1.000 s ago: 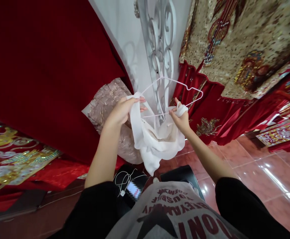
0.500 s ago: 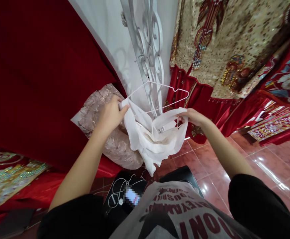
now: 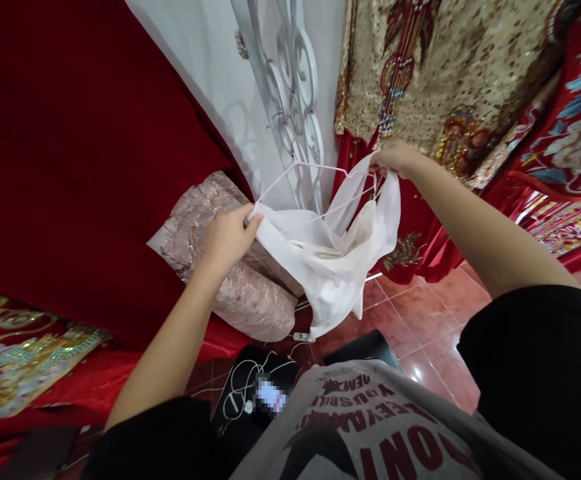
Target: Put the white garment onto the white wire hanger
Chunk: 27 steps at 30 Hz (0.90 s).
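A sheer white garment (image 3: 333, 273) hangs between my two hands, its lower part bunched and drooping. My left hand (image 3: 233, 233) pinches one shoulder of it, beside the left end of a thin pale pink wire hanger (image 3: 319, 165). Higher up, my right hand (image 3: 393, 160) grips the other shoulder at the hanger's right end; some of its fingers are hidden by the cloth. The hanger hangs from a white scrollwork metal frame (image 3: 308, 93). Its right end shows through the opening of the garment.
Behind my left hand is a rolled pinkish textured fabric (image 3: 255, 300). Red cloth (image 3: 95, 147) covers the left side, and a gold sequined garment (image 3: 420, 80) hangs at right. Below, a phone (image 3: 270, 397) and white cables (image 3: 240, 380) lie on a black surface.
My right hand has moved up and to the right, lifting its side of the white garment over the hanger's right end. My left hand stays nearly in place.
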Each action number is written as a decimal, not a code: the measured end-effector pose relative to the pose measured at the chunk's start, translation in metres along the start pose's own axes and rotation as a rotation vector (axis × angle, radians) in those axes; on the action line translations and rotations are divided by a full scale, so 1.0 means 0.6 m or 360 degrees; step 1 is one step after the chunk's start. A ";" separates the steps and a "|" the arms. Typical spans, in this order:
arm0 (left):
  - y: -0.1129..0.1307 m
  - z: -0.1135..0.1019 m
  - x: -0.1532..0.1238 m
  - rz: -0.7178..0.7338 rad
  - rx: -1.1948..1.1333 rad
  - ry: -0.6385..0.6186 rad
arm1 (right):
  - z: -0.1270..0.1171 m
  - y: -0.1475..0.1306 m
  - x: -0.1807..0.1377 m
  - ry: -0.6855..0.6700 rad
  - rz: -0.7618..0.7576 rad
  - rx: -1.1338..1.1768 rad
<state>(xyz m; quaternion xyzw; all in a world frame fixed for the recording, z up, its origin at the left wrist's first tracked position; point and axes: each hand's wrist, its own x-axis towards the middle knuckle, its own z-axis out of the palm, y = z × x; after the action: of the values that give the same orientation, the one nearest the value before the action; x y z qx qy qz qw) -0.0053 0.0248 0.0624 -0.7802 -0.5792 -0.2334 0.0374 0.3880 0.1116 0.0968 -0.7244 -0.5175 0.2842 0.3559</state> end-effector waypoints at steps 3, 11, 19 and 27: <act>0.007 0.002 -0.004 -0.0044 -0.0021 -0.0033 | 0.015 -0.029 -0.027 0.0007 -0.0135 -0.0224; -0.011 0.044 -0.007 -0.0063 -0.0333 -0.0017 | 0.024 0.001 -0.038 0.0028 -0.0881 -0.0771; -0.015 0.131 -0.061 -0.0109 -0.0939 0.0626 | 0.087 0.044 -0.115 0.0234 -0.1679 -0.0509; 0.036 0.259 -0.120 -0.0770 -0.1739 0.0715 | 0.240 0.118 -0.128 -0.0151 -0.1551 -0.0513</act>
<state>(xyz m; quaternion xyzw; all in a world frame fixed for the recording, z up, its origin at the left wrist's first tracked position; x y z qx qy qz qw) 0.0486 0.0051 -0.1004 -0.4659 -0.5146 -0.6548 -0.2990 0.2911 0.0557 -0.0418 -0.4311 -0.8478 0.0345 0.3069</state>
